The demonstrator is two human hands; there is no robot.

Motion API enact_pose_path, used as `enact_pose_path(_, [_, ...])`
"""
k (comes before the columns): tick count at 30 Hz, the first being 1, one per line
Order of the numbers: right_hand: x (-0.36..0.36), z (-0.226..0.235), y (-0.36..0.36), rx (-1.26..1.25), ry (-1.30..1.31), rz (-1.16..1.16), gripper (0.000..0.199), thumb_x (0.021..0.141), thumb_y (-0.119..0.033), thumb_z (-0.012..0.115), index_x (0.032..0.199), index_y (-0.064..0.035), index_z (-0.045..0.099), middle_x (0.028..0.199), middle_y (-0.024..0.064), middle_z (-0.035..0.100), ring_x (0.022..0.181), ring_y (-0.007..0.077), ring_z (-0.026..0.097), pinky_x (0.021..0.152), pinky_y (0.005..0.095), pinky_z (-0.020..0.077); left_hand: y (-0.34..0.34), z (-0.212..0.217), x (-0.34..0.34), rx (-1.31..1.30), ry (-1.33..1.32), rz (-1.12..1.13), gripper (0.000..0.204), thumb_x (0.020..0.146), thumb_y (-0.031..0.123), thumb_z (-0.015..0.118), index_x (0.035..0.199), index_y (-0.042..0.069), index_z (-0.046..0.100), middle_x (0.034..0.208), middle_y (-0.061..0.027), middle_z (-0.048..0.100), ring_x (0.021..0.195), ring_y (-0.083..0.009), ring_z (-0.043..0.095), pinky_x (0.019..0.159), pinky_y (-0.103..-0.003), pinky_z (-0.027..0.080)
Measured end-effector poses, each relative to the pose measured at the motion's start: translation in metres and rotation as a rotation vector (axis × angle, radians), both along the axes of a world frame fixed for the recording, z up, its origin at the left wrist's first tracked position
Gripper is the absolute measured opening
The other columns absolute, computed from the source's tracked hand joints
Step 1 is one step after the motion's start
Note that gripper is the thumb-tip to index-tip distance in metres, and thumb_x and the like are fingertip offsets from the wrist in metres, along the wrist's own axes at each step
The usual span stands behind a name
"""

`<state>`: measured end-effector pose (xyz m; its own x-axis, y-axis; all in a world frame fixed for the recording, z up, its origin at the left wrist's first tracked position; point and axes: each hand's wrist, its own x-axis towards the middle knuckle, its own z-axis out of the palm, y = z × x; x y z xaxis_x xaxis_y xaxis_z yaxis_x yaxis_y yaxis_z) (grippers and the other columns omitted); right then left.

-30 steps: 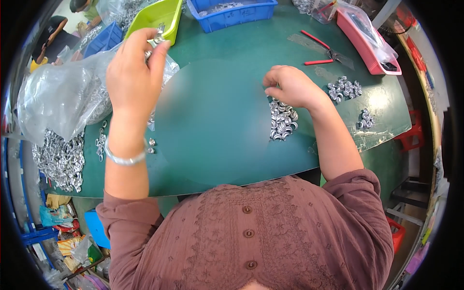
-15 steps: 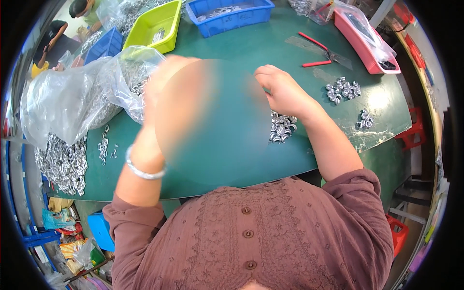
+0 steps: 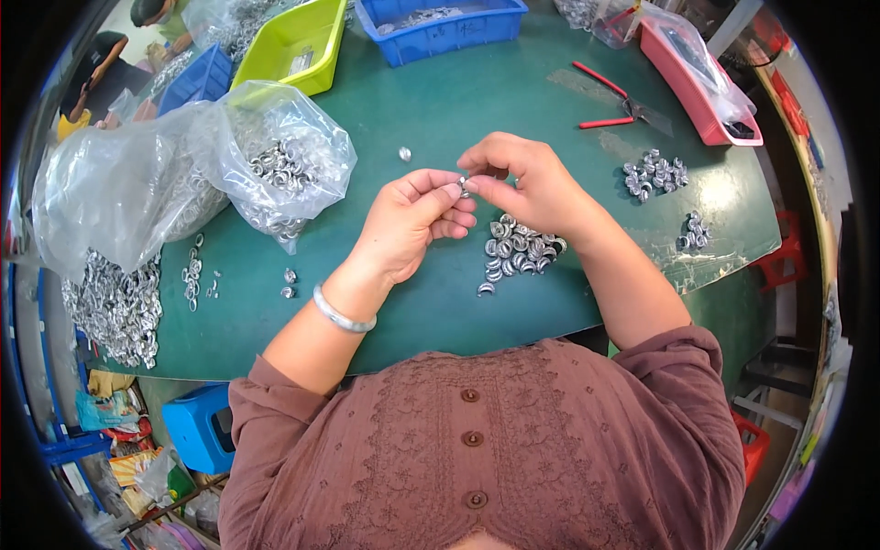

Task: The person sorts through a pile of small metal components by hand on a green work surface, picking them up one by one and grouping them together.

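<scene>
My left hand (image 3: 403, 220) and my right hand (image 3: 532, 183) meet over the middle of the table. Between their pinched thumbs and fingers is a small silvery metal piece (image 3: 464, 188); its exact shape is partly covered by the fingertips. Just below my right hand lies a pile of curved, shiny metal pieces (image 3: 518, 249). One loose metal piece (image 3: 404, 154) sits beyond my left hand, and a pair of small metal pieces (image 3: 290, 283) rests left of my left forearm. A clear plastic bag (image 3: 321, 147) holding more silvery pieces lies open to the left.
On the green table (image 3: 431, 316), a large silvery heap (image 3: 115, 312) and small ring-shaped parts (image 3: 192, 272) lie left. Red-handled pliers (image 3: 607, 121), two smaller piles (image 3: 654, 174) and a pink bin (image 3: 701, 92) are right. Green (image 3: 302, 41) and blue bins (image 3: 449, 32) stand at the back.
My left hand has come away from the plastic bag, moving right to meet my right hand. A small metal piece now shows between them. My right hand has shifted slightly.
</scene>
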<state>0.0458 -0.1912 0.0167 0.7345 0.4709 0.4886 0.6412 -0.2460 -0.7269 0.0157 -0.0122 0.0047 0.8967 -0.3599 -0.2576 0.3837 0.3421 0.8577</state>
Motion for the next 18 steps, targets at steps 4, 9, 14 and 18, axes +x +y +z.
enact_pose_path(4, [0.0003, -0.0009, -0.0033, 0.013, 0.184, 0.076, 0.008, 0.075, -0.002, 0.060, 0.084, -0.0008, 0.060, 0.077, 0.0056, 0.058, 0.069, 0.0138, 0.055, 0.062, 0.0251, 0.0444, -0.0021, -0.0032, -0.0018, 0.005, -0.025, 0.044, 0.014, 0.086, 0.007, 0.051, 0.097, 0.000, 0.056, 0.081, -0.0076, 0.062, 0.069, -0.0137, 0.061, 0.061, -0.024, 0.051])
enact_pose_path(9, [-0.0015, -0.0001, -0.0010, 0.026, 0.240, 0.057, 0.007, 0.076, -0.001, 0.059, 0.082, -0.0012, 0.061, 0.077, 0.0039, 0.058, 0.071, 0.0121, 0.054, 0.065, 0.0242, 0.0428, -0.0039, -0.0024, -0.0039, -0.017, -0.029, 0.074, 0.015, 0.087, 0.010, 0.051, 0.096, -0.001, 0.056, 0.083, -0.0087, 0.062, 0.071, -0.0155, 0.061, 0.064, -0.025, 0.051])
enact_pose_path(14, [-0.0014, -0.0031, 0.0008, 0.088, 0.266, 0.066, 0.008, 0.075, -0.001, 0.060, 0.083, -0.0009, 0.061, 0.077, 0.0038, 0.058, 0.071, 0.0115, 0.054, 0.064, 0.0238, 0.0425, -0.0022, -0.0047, -0.0030, -0.099, -0.009, 0.056, 0.018, 0.087, 0.014, 0.051, 0.097, 0.000, 0.056, 0.085, -0.0092, 0.061, 0.074, -0.0167, 0.061, 0.065, -0.026, 0.051])
enact_pose_path(18, [-0.0029, -0.0022, 0.0014, 0.074, 0.227, 0.068, 0.009, 0.074, 0.000, 0.060, 0.083, -0.0009, 0.061, 0.077, 0.0037, 0.058, 0.071, 0.0110, 0.053, 0.064, 0.0234, 0.0423, -0.0038, -0.0058, -0.0041, -0.075, -0.047, 0.075, 0.017, 0.086, 0.012, 0.053, 0.098, 0.000, 0.056, 0.085, -0.0082, 0.061, 0.074, -0.0164, 0.061, 0.066, -0.026, 0.051])
